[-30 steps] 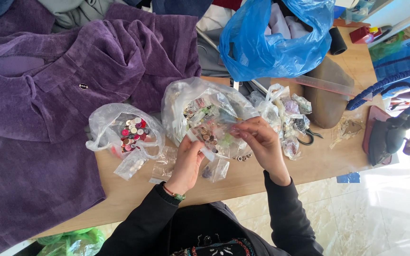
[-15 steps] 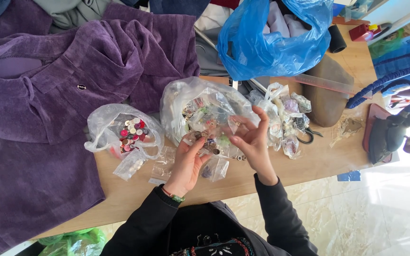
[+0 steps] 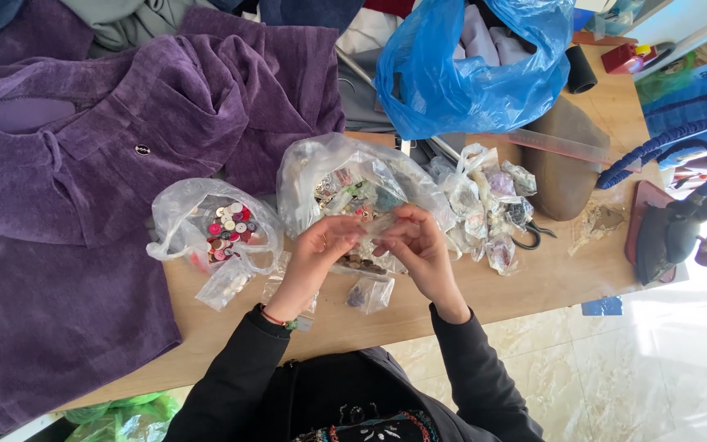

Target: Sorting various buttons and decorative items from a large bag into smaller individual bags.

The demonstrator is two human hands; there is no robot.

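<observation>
Wooden worktop [image 3: 533, 286] is pretty cluttered from where I'm watching: a purple velvet garment [image 3: 83, 205] covers the left half, a blue plastic bag [image 3: 460, 74] sits at the back, and a dark iron [image 3: 673, 233] is off to the right. Both hands meet over the middle, just in front of a big clear bag of mixed buttons [image 3: 353, 188]. Left hand [image 3: 317, 254] and right hand [image 3: 419, 245] have their fingers pinched closed on a small clear packet [image 3: 380, 224], one at each end. It's held above the worktop, long axis running roughly left to right, tilted up a touch toward the right hand. Can't tell what's inside it or whether it's open. Progress-wise I'd guess mid-sorting: another bag of red and white buttons [image 3: 222, 229] sits open to the left, a few little packets [image 3: 493, 205] are piled on the right, and the garment shows just one button so far.
</observation>
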